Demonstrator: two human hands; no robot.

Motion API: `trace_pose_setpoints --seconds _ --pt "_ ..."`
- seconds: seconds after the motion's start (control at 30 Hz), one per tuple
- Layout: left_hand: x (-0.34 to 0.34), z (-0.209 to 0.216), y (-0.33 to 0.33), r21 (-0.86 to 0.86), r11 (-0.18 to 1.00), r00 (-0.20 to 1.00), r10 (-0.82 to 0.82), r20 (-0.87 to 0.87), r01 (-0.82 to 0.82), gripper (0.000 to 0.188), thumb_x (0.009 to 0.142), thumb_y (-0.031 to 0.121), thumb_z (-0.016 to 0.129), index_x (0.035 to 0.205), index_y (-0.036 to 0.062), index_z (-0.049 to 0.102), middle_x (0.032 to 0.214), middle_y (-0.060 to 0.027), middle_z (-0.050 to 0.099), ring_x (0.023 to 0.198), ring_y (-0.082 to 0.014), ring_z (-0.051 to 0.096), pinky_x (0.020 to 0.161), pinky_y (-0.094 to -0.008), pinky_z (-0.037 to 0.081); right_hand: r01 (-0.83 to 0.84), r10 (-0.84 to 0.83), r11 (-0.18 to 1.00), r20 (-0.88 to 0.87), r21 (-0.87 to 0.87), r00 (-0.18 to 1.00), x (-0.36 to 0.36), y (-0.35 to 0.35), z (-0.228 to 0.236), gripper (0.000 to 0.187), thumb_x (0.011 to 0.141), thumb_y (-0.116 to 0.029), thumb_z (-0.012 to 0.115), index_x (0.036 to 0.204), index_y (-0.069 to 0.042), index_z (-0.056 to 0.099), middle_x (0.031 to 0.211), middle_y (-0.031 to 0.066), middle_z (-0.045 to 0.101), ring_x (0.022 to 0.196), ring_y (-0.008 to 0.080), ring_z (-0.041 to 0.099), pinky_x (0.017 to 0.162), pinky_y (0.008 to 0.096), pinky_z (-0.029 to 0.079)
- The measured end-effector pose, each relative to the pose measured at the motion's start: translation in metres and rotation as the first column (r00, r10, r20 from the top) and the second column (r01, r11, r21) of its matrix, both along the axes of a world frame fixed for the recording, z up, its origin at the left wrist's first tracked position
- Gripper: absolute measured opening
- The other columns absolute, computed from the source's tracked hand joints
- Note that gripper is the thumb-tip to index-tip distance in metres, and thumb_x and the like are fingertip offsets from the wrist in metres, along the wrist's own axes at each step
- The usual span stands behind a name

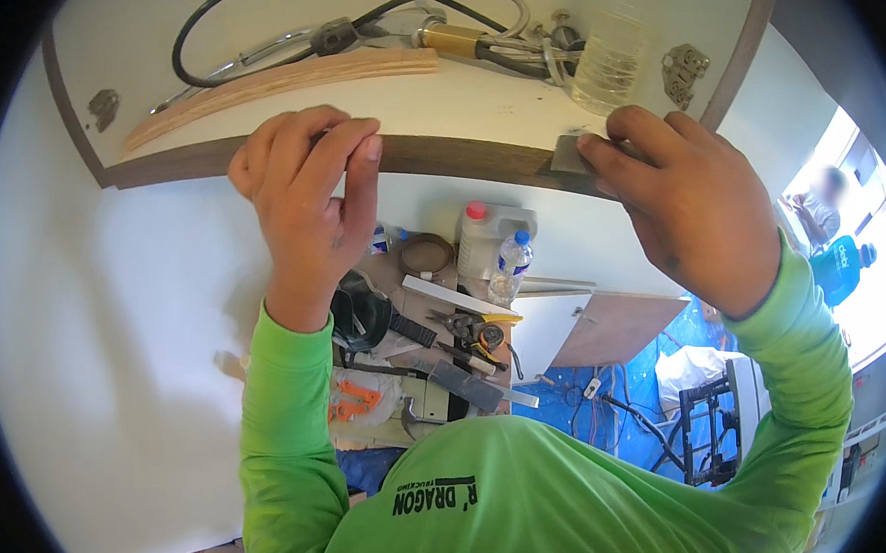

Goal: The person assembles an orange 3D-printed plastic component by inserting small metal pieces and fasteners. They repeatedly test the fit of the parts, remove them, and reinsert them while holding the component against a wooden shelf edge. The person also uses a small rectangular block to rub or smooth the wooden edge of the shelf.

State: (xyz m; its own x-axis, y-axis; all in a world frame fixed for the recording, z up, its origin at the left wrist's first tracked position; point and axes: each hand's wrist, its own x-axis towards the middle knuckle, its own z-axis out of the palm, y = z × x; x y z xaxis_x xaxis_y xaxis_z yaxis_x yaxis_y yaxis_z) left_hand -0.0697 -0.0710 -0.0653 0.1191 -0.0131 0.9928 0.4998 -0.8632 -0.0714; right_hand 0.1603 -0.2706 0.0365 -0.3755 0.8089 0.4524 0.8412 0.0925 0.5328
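Raised to the dark brown front edge of an open cabinet, my right hand presses a small flat grey piece against it. That piece resembles a scraper blade or folded sandpaper; I cannot tell which. My left hand is at the same edge further left, its fingers curled and thumb close to the forefinger. Anything in that pinch is hidden or too small to see. Behind the edge, thin wooden strips lie on the pale cabinet shelf.
Inside the cabinet are a clear bottle, a black hose and metal hinges. Below stand a white jug, a water bottle, pliers and a hammer. Blue sheeting covers floor; another person is far right.
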Motion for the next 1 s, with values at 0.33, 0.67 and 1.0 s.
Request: trace_pose_setpoints --seconds 0.33,0.67,1.0 --pt "-0.009 -0.015 0.003 0.04 0.999 0.998 -0.032 0.059 0.03 0.011 0.086 0.01 0.075 0.096 0.0139 0.075 0.096 -0.0004 0.069 0.098 -0.0223 0.062 0.09 -0.0394 0.035 -0.02 0.019 0.999 -0.023 -0.048 1.0 -0.019 0.006 -0.009 0.038 0.083 -0.005 0.072 0.12 -0.009 0.069 0.107 0.0067 0.064 0.087 0.0295 0.063 0.075 0.0427 0.054" --pt "0.018 -0.089 -0.061 -0.224 0.853 0.873 -0.488 -0.019 0.472 0.007 0.091 0.003 0.066 0.097 0.0057 0.067 0.095 -0.008 0.069 0.093 -0.0291 0.063 0.091 -0.0406 0.044 -0.099 0.099 0.995 0.002 -0.022 0.995 -0.012 0.011 -0.017 0.027 0.09 -0.022 0.072 0.115 -0.01 0.069 0.091 0.005 0.062 0.081 0.0282 0.061 0.068 0.0414 0.053" --pt "0.033 -0.11 -0.071 -0.34 0.795 0.839 -0.543 -0.033 0.502 0.008 0.092 0.005 0.066 0.099 0.0061 0.068 0.095 -0.0074 0.069 0.093 -0.0276 0.062 0.088 -0.0401 0.043 -0.08 0.078 0.996 -0.045 -0.041 0.996 -0.018 0.015 -0.018 0.027 0.092 -0.019 0.071 0.116 -0.009 0.069 0.092 0.0064 0.063 0.081 0.0291 0.061 0.068 0.0423 0.053"
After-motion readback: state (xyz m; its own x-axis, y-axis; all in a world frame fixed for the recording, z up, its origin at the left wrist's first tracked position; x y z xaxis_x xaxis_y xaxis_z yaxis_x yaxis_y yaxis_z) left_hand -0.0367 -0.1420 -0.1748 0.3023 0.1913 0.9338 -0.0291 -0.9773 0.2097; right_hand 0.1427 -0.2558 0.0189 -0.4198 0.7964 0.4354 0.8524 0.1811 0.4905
